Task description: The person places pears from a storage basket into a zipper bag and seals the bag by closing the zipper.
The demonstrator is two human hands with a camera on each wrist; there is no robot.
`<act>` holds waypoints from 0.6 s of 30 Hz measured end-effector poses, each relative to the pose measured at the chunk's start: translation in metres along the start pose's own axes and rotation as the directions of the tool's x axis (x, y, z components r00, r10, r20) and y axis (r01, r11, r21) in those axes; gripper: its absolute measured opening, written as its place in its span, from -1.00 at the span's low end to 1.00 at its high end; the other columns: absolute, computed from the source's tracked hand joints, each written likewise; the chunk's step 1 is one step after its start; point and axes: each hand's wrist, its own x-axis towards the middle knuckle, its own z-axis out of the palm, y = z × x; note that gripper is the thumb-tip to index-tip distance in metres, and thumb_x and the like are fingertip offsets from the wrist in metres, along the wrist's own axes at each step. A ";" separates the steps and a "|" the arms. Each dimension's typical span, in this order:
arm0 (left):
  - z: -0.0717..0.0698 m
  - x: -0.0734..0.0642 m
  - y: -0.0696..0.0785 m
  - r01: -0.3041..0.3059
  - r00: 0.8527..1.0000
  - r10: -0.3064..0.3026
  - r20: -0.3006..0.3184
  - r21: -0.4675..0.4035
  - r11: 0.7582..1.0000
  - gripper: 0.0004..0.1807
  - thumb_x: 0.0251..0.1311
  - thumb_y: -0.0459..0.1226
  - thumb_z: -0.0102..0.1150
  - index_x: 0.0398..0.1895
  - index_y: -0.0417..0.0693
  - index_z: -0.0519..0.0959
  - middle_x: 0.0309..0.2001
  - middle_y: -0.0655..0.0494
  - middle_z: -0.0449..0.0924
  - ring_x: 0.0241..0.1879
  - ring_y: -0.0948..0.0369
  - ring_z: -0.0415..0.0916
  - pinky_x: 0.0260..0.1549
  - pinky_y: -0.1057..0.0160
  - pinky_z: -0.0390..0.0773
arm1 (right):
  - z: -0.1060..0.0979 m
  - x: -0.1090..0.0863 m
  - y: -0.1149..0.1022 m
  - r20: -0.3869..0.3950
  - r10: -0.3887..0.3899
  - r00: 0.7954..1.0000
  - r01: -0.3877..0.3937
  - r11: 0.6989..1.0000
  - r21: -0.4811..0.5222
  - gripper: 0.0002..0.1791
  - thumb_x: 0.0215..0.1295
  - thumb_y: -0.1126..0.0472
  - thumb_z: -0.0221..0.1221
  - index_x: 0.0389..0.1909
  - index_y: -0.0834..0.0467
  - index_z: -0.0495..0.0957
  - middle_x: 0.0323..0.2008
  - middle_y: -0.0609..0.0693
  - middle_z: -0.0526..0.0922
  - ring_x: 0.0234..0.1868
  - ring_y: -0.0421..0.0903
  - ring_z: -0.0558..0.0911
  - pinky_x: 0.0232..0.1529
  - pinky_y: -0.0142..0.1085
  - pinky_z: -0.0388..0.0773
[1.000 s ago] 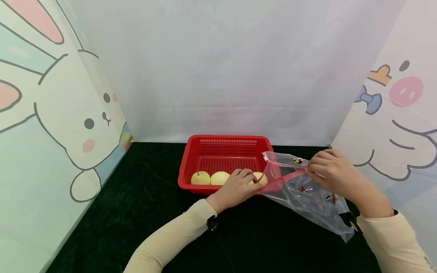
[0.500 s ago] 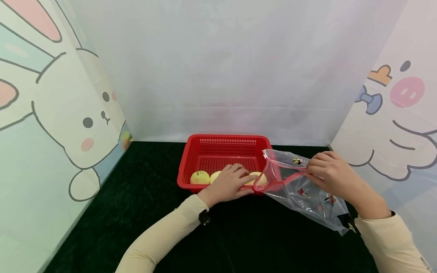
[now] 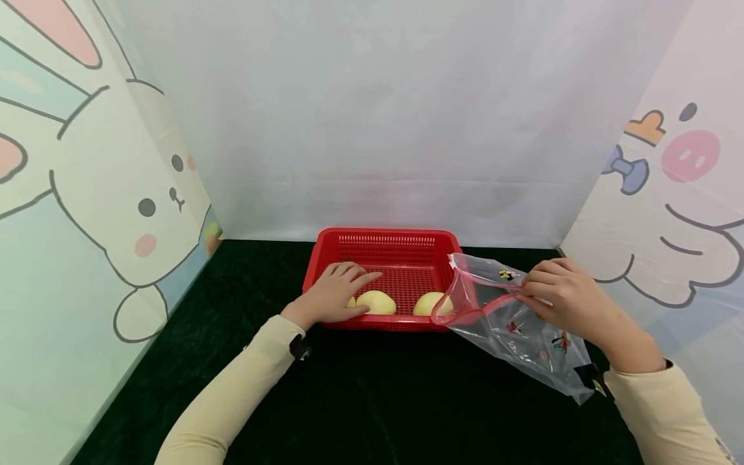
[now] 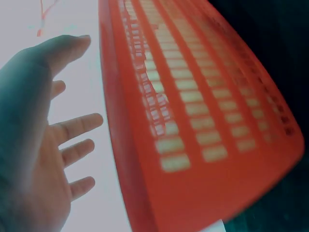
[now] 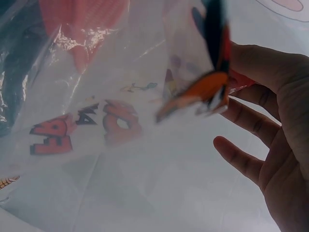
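Observation:
A red plastic basket (image 3: 388,233) stands against the back wall. Along its front side lie pale yellow-green apples: one in the middle (image 3: 378,303), one further right (image 3: 427,303), and a third mostly behind my left fingers. Over the basket's front left part, my left hand (image 3: 332,294) has its fingers spread; the left wrist view shows them loose beside the basket wall (image 4: 188,193). My right hand (image 3: 564,294) pinches the red-edged mouth of a clear zip bag (image 3: 506,339) with cartoon prints. The bag's gaping mouth overlaps the basket's right front corner, partly covering the right apple.
Dark green cloth (image 3: 360,400) covers the table. A pale curtain (image 3: 395,129) closes off the back, with cartoon-printed side walls: a rabbit (image 3: 134,181) at left and a pig (image 3: 686,194) at right.
My left hand has left the bag's mouth and the right apple, moving left across the basket to the leftmost apple. My right hand keeps its hold on the bag, nearly still.

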 end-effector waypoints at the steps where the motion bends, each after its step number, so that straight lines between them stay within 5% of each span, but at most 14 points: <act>1: 0.001 -0.002 -0.004 0.016 1.000 -0.016 0.016 -0.008 1.000 -0.23 0.34 0.07 0.14 0.56 0.18 0.15 0.29 0.04 0.38 0.34 0.02 0.18 0.34 -0.11 0.09 | 0.000 0.000 0.000 0.000 -0.002 1.000 0.002 1.000 0.001 -0.42 0.55 -0.14 -0.08 -0.54 0.09 0.66 -0.50 -0.10 0.64 -0.38 -0.06 0.56 -0.14 -0.14 0.36; 9: 0.002 -0.009 -0.027 0.085 0.994 -0.084 0.064 -0.012 0.996 -0.15 0.21 0.10 0.28 0.53 0.12 0.21 0.28 -0.02 0.38 0.34 -0.04 0.15 0.33 -0.19 0.05 | 0.000 0.001 0.002 0.005 0.002 1.000 -0.002 1.000 0.008 -0.42 0.55 -0.16 -0.07 -0.55 0.09 0.66 -0.50 -0.10 0.65 -0.38 -0.07 0.56 -0.15 -0.14 0.36; 18: 0.009 -0.004 -0.043 0.082 0.988 -0.092 0.127 0.077 0.994 -0.17 0.05 0.14 0.41 0.40 0.12 0.41 0.21 0.02 0.49 0.29 -0.05 0.20 0.29 -0.19 0.11 | 0.000 0.000 0.004 0.009 -0.014 1.000 0.014 1.000 0.000 -0.42 0.54 -0.16 -0.09 -0.55 0.08 0.65 -0.50 -0.09 0.64 -0.39 -0.04 0.56 -0.18 -0.12 0.37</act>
